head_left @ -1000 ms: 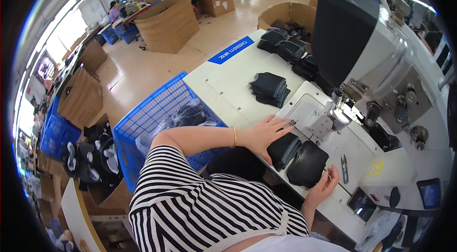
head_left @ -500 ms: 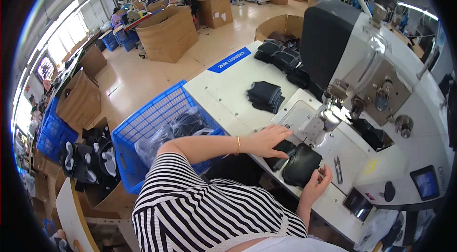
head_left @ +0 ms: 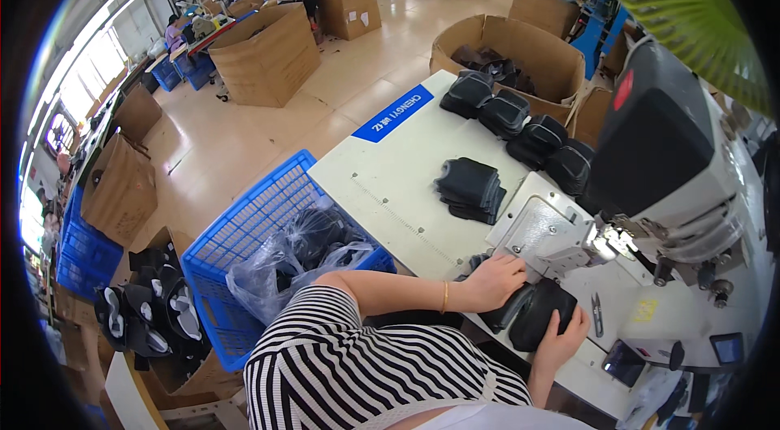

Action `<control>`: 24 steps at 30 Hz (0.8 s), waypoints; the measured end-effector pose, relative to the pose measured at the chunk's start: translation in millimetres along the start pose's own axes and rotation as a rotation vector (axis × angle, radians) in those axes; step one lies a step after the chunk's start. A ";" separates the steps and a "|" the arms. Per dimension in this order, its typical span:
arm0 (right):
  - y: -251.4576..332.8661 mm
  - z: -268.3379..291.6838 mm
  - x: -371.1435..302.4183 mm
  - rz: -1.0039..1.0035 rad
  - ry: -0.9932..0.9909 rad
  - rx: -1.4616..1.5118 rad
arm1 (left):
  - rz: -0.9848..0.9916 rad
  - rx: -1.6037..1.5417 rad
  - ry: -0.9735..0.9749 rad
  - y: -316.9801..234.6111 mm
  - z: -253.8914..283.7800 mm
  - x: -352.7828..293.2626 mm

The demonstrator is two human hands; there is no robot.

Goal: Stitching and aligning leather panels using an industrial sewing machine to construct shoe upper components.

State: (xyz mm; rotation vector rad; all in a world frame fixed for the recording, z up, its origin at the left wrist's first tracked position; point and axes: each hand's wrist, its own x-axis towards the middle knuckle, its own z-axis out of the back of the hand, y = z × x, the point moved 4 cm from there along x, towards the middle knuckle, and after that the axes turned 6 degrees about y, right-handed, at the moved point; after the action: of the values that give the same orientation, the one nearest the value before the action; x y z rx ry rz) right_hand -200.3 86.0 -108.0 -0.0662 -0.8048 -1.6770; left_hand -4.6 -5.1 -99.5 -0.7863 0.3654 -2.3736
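Note:
At the sewing machine (head_left: 646, 146), a black, rounded leather-like piece (head_left: 546, 312) lies at the table's near edge, beside another dark folded piece (head_left: 512, 306). My right hand (head_left: 565, 339) holds the rounded piece by its right side, thumb and fingers against it. My left hand (head_left: 494, 282) rests beside the machine's metal clamp plate (head_left: 540, 223), its fingers bent and drawn together. Dark material shows just past that hand; what its fingers hold is hidden. Thread snips (head_left: 597, 315) lie to the right of my right hand.
A small stack of black pieces (head_left: 470, 189) lies on the white table (head_left: 366, 186), with several bundles (head_left: 524, 125) along its far edge. To the left, a blue crate (head_left: 244, 219) holds plastic-wrapped goods. A green fan guard (head_left: 691, 8) hangs at upper right. Cardboard boxes (head_left: 268, 56) stand beyond.
The view has shifted, showing more of the far bundles. My left hand's fingers, stretched out before, are now bent. My right hand has come onto the rounded piece's side.

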 end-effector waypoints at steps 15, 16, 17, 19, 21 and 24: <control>-8.3 31.2 9.6 -0.067 -0.061 0.313 | -0.071 -0.461 -0.025 5.2 57.8 14.5; -8.4 38.2 7.7 -0.057 -0.094 0.315 | -0.088 -0.477 -0.085 4.4 64.3 14.5; -8.1 44.0 5.8 -0.050 -0.123 0.313 | -0.077 -0.491 -0.076 3.5 67.1 15.6; -6.1 49.5 0.6 -0.097 -0.063 0.349 | -0.064 -0.562 -0.104 0.8 74.1 14.7; -0.9 50.7 2.1 -0.140 -0.151 0.457 | -0.021 -0.585 -0.070 -4.8 76.9 14.5; 16.3 46.8 11.8 -0.129 -0.149 0.395 | -0.108 -0.739 -0.104 -23.2 83.5 14.1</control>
State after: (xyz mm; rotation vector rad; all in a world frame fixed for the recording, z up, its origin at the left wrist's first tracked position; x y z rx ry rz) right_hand -206.7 100.4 -59.6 0.1395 -1.2629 -1.6167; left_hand 27.1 -1.5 -17.7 -1.2685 1.2183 -2.2713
